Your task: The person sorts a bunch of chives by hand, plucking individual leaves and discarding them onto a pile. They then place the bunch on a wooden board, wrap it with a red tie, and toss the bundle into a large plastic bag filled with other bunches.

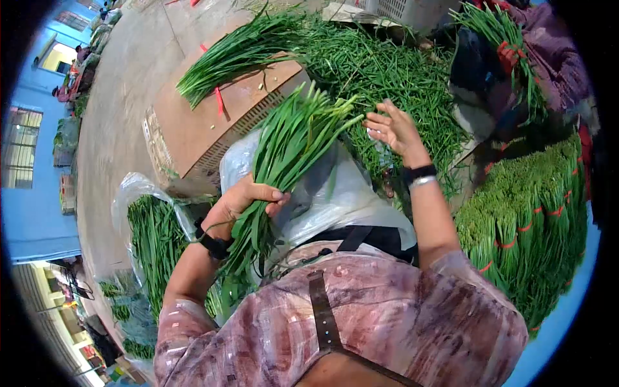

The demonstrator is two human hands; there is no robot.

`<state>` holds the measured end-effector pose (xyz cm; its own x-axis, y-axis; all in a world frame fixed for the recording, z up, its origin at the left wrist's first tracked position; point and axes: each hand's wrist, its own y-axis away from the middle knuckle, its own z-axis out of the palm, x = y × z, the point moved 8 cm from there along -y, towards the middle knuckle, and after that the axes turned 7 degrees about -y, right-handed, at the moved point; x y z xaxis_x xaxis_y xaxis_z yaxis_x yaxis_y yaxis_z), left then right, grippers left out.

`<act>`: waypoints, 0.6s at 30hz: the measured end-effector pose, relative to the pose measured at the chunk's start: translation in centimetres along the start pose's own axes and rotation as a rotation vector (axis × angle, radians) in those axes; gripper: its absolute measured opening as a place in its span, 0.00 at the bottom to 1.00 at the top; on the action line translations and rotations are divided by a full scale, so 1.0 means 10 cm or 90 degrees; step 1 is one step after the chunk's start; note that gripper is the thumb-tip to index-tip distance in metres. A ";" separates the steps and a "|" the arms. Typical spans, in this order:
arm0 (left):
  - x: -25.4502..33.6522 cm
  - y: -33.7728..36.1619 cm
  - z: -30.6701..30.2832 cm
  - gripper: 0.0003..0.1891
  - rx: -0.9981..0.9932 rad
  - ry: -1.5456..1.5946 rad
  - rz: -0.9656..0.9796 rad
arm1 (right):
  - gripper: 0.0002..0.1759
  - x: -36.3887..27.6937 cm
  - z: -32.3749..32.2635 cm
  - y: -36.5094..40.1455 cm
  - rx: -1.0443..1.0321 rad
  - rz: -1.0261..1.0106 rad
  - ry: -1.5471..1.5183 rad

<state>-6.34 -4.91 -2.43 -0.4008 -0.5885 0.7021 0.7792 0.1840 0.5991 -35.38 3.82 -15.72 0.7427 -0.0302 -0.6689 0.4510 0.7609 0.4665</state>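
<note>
Left hand (248, 200) is clenched round the bunch of chives (290, 155), gripping low on the stalks, probably so the leaves stay gathered and the loose tips can fan out. The bunch sits in front of the person's chest, above a white plastic sheet (335, 187). Its long axis runs diagonally, with the cut ends down by the person's body and the tips pointing up and away toward the loose pile of greens (387, 71). Right hand (393, 129) is wide open with fingers spread, holding nothing, hovering just beside the tips over that pile. A cardboard-topped crate (193, 122) beyond carries another red-tied bunch (238, 48). Tied bundles (535, 213) are stacked to the right. A co-worker's purple sleeve (554, 51) is at far right.
</note>
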 end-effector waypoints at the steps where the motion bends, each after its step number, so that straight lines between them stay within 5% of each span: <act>1: -0.05 0.00 0.02 0.22 -0.010 0.012 -0.002 | 0.36 0.03 -0.05 -0.03 0.037 -0.006 -0.018; 4: -0.09 0.09 0.13 0.22 -0.073 0.097 0.019 | 0.40 0.09 0.22 -0.16 -0.030 -0.001 0.019; 7: -0.09 0.22 0.21 0.24 -0.117 0.126 0.053 | 0.30 -0.06 0.63 -0.09 -0.219 0.012 -0.112; 10: -0.09 0.27 0.19 0.20 -0.172 0.170 0.071 | 0.18 -0.45 1.00 0.24 -0.298 -0.059 -0.036; 18: -0.32 0.26 0.22 0.16 -0.266 0.420 0.071 | 0.11 -0.08 0.75 -0.03 -0.209 0.031 0.011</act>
<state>-4.08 -0.79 -2.26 -0.0432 -0.9539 0.2971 0.9669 0.0349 0.2526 -32.38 -1.23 -10.92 0.7493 0.0197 -0.6619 0.2304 0.9294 0.2885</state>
